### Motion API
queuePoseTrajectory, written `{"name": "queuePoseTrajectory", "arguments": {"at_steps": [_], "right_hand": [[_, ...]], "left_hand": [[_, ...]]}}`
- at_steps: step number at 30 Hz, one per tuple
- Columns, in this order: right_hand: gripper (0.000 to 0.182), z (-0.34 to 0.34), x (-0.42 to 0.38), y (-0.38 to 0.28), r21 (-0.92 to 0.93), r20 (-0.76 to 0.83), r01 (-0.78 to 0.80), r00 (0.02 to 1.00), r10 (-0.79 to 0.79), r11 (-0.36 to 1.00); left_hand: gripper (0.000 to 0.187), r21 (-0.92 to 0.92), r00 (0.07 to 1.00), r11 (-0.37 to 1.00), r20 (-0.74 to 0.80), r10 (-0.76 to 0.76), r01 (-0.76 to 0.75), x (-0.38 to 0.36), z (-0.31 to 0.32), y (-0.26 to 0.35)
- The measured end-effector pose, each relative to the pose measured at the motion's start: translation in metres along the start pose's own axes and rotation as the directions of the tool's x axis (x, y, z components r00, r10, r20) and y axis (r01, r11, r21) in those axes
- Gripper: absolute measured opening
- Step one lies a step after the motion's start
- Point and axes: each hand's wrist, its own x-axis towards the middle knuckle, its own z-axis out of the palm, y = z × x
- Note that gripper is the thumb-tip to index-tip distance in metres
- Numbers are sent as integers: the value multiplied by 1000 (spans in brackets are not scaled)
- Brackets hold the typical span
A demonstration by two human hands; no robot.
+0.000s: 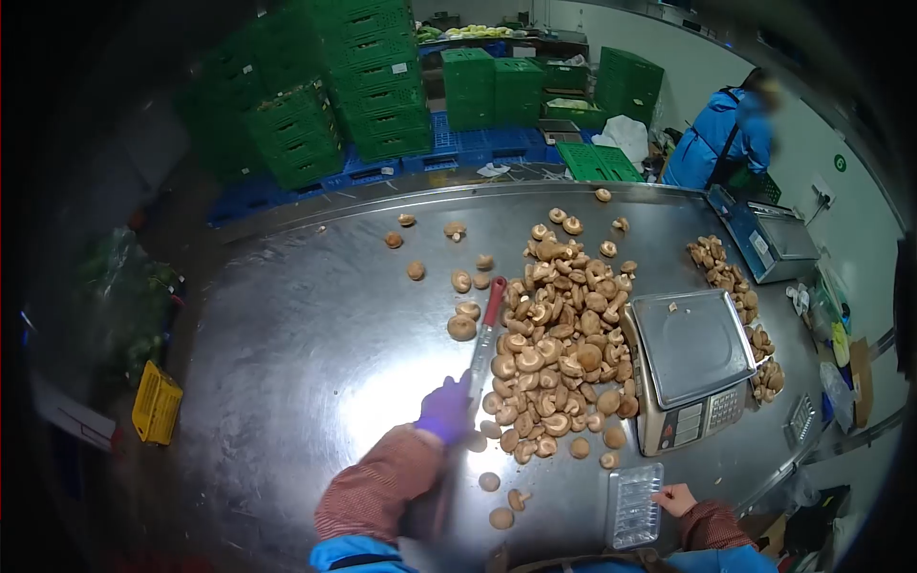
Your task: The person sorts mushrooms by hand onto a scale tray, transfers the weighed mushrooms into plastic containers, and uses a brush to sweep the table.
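Note:
A large heap of brown mushrooms [564, 344] lies on the steel table [287, 334]. My left hand [447, 409], in a purple glove, is at the heap's left side, on a long metal tool with a red handle [495, 301]; its fingers are too blurred to show whether they grip it. My bare right hand [676, 499] pinches the right edge of a clear plastic tray [634, 506] near the table's front edge. A weighing scale [693, 349] stands right of the heap, with nothing but a small scrap on its plate.
Loose mushrooms [461, 328] are scattered left of the heap, and more [731, 277] lie beyond the scale. A second scale [778, 234] is at the back right. Green crates [382, 86] stand behind, a yellow crate [156, 403] at left. A person in blue [721, 138] bends at right.

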Motion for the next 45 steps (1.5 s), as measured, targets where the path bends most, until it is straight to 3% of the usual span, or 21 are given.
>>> {"name": "queuePoseTrajectory", "arguments": {"at_steps": [2,5,8,10,12,14,17,18,24,26,27,29,30,31,32,34,36,37,40,42,45], "right_hand": [[28,0,0,-5,30,-5,6,1000,-5,1000],[28,2,5,-6,4,-2,10,1000,-10,1000],[31,3,0,-20,-83,6,15,1000,-14,996],[32,-2,-4,-36,-22,-35,5,999,-6,1000],[35,4,0,-14,41,-90,-5,996,9,999],[36,11,0,-12,60,-105,-20,994,26,998],[36,15,5,-13,12,-63,-31,997,32,999],[37,9,5,-11,-55,-54,-50,997,47,997],[38,11,8,-3,-11,-72,-111,991,109,994],[37,10,2,-21,48,-57,-144,987,147,988],[37,11,2,-17,50,-63,-163,984,166,985],[36,15,2,-2,54,-58,-154,986,157,987],[36,15,-1,-6,51,-57,-174,983,177,983],[36,14,0,-11,66,-67,-153,985,158,986],[36,15,1,-17,83,-78,-128,988,134,988],[31,16,2,-19,66,-94,-115,988,121,991],[27,18,-2,-21,5,-165,-65,984,65,998],[25,15,-4,-24,-46,-164,-46,986,38,998],[28,0,-7,-31,-98,-64,-108,993,102,989],[27,-4,-11,-22,-28,-37,-164,986,163,986],[27,-19,-12,7,84,0,-227,974,227,970]], "left_hand": [[82,58,992,990,-30,-126,128,-15,-22,-19],[74,162,903,955,-395,-169,249,-7,-11,-97],[76,19,855,955,-453,-255,295,1,-9,-170],[89,57,681,876,-653,-330,478,-23,26,-188],[104,-86,611,679,-364,-703,729,-61,18,-134],[102,-130,525,590,-332,-783,797,-70,74,-154],[92,-236,508,579,-301,-807,780,-48,73,-189],[88,-211,518,580,-286,-806,787,-35,63,-200],[87,-33,602,620,-206,-772,784,91,-16,-257],[84,45,722,730,-208,-660,682,128,-22,-266],[84,49,733,740,-195,-651,670,141,-27,-261],[79,97,872,868,-103,-478,487,161,-31,-247],[79,97,878,873,-83,-472,478,169,-26,-241],[77,153,934,922,-84,-347,357,174,-23,-234],[75,210,973,950,-82,-218,230,176,-21,-226],[69,280,995,955,-13,-104,103,170,-16,-195],[68,234,999,972,28,-28,21,156,-7,-176],[79,198,999,980,-32,15,-8,151,9,-178],[80,168,997,985,-58,44,-34,111,37,-162],[71,81,999,997,44,-22,19,74,39,-135],[75,65,999,997,24,-35,34,27,60,-98]]}}
